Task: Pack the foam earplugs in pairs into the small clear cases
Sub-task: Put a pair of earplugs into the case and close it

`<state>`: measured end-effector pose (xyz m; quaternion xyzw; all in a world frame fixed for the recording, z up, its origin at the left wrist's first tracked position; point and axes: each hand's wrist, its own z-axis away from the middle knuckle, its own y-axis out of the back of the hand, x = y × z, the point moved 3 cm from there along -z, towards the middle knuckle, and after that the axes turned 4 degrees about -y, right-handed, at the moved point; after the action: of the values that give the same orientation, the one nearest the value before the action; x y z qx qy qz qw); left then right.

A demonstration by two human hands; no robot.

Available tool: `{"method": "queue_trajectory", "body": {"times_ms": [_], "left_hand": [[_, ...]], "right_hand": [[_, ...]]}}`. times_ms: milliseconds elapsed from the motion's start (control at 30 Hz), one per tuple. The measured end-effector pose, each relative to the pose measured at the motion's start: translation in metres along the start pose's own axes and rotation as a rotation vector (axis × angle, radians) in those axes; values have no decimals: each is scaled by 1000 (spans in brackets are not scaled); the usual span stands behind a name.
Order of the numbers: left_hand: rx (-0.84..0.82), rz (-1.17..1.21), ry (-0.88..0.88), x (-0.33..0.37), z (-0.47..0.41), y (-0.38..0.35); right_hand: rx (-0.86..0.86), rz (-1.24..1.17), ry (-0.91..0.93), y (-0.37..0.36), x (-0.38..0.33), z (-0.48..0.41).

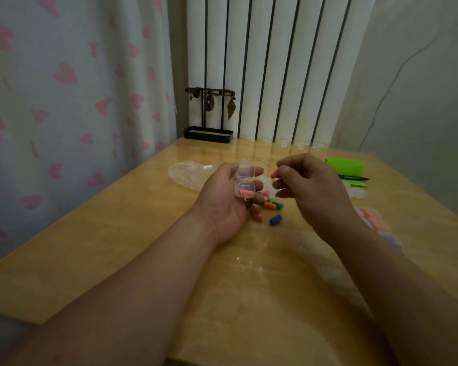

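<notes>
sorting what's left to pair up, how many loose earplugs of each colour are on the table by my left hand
pink earplugs: 1
green earplugs: 2
orange earplugs: 1
blue earplugs: 1
total: 5
The fingers of the left hand cover part of the pile, so more may lie under them.

Heart-print curtain (64,88), white radiator (275,67), wooden table (117,260)
</notes>
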<state>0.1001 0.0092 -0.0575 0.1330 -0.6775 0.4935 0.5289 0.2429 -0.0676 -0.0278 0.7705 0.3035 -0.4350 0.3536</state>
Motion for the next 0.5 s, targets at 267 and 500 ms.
{"method": "queue_trajectory", "body": {"times_ms": [267, 500], "left_hand": [[-93, -20, 21, -6, -1, 0], [-113, -20, 22, -7, -4, 1]], "right_hand": [[-85, 5, 65, -20, -4, 15], [-107, 120, 63, -26, 2, 14]]}}
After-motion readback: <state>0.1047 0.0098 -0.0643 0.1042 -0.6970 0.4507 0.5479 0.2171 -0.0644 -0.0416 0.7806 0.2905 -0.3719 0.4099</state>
